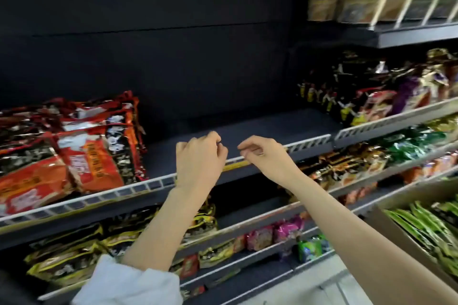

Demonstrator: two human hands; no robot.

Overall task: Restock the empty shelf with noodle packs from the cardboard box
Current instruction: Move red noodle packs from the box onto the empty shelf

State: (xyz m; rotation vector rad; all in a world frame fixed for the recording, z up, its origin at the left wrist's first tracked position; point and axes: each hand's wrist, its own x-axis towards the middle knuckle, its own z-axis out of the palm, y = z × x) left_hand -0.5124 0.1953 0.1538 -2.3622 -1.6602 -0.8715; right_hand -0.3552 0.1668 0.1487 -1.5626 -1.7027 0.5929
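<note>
my left hand (199, 161) and right hand (266, 157) hover side by side over the white front rail (309, 143) of the empty shelf (272, 126), fingers loosely curled and holding nothing. bare dark shelf runs from the red noodle packs (94, 146) at 9 o'clock to the dark packs (347, 96) at 2 o'clock. the cardboard box (386, 220) sits at 4 o'clock, green noodle packs (426, 228) standing inside it, well apart from both hands.

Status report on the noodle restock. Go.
Left hand and right hand over the shelf rail, fingers loosely curled, nothing in either grip. Empty shelf bare. Green noodle packs in cardboard box. Nothing blocking.
</note>
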